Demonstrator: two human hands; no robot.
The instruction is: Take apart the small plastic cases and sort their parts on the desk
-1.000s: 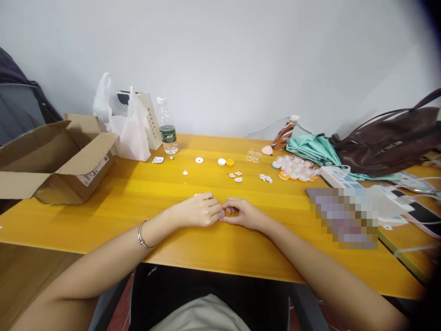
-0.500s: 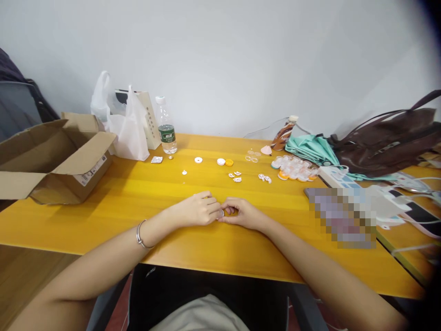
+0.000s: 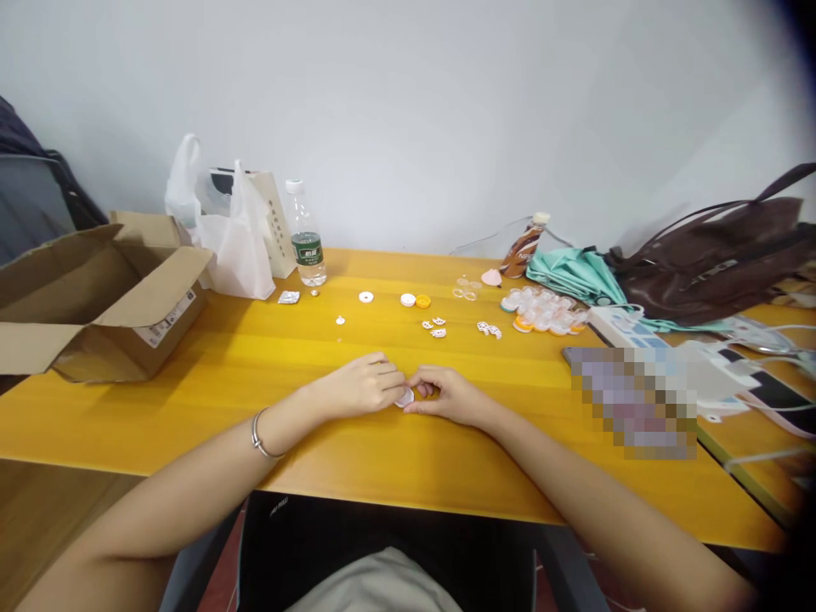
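Between my hands, low over the near middle of the table, is a small round whitish disc point(image 3: 405, 398), see-through in part. My right hand point(image 3: 450, 397) pinches its right edge between thumb and fingers. Curled over its upper left side are the fingers of my left hand point(image 3: 371, 384); their tips are partly hidden. Beyond the hands lie a small white knobbed piece point(image 3: 340, 320), a white ring point(image 3: 365, 297), a white round part point(image 3: 407, 300) next to a yellow round part point(image 3: 422, 301), and several small white patterned pieces point(image 3: 438, 333).
An open cardboard box point(image 3: 127, 314), a white plastic bag point(image 3: 239, 242) and a water bottle point(image 3: 308, 246) stand at left. Clear rings point(image 3: 470, 297), a cluster of clear-topped round pieces point(image 3: 545, 310) and a brown-labelled bottle point(image 3: 524, 246) are at right, near a power strip point(image 3: 621, 327) and brown bag point(image 3: 714, 263).
My left fingers have drawn slightly left, and more of the disc now shows between the hands. My right hand stays nearly in place.
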